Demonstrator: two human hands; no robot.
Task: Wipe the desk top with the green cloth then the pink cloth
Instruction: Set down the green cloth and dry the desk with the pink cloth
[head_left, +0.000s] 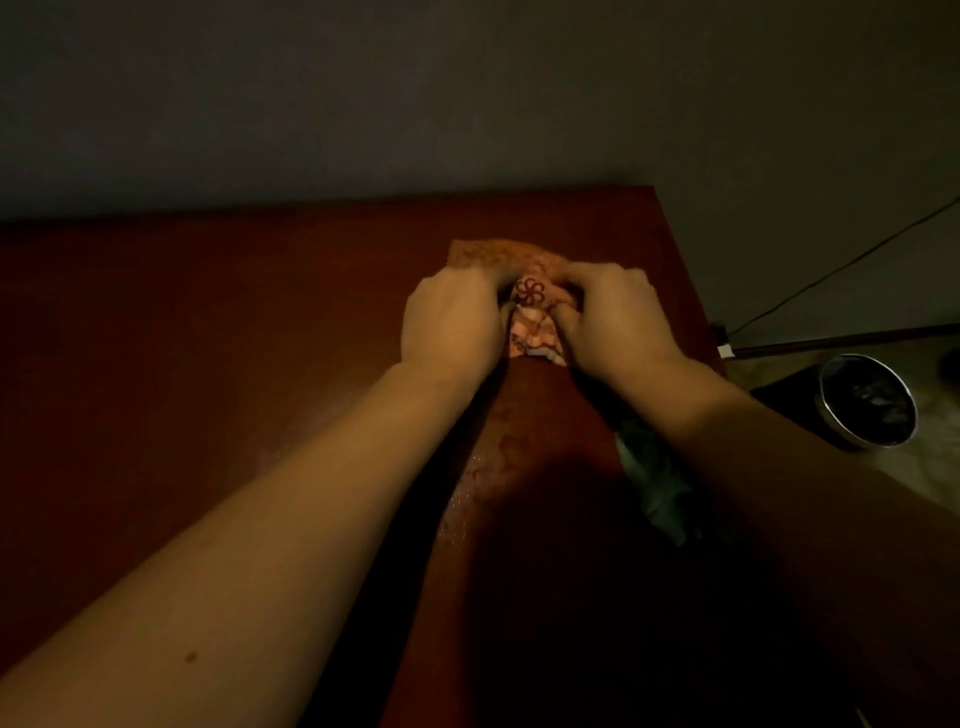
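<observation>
A pink patterned cloth (535, 306) lies bunched on the dark red-brown desk top (208, 338), near the far right corner. My left hand (452, 317) grips its left side with curled fingers. My right hand (618, 312) grips its right side, thumb tucked into the folds. A flatter part of the cloth sticks out beyond my fingers toward the wall. The green cloth (654, 483) lies crumpled near the desk's right edge, partly hidden under my right forearm. A wet streak shows on the desk between my forearms.
The desk stands against a grey wall, with its right edge (691, 291) close to my right hand. On the floor to the right sits a round metal bowl (867, 400). A cable (831, 275) runs down the wall to a plug. The light is dim.
</observation>
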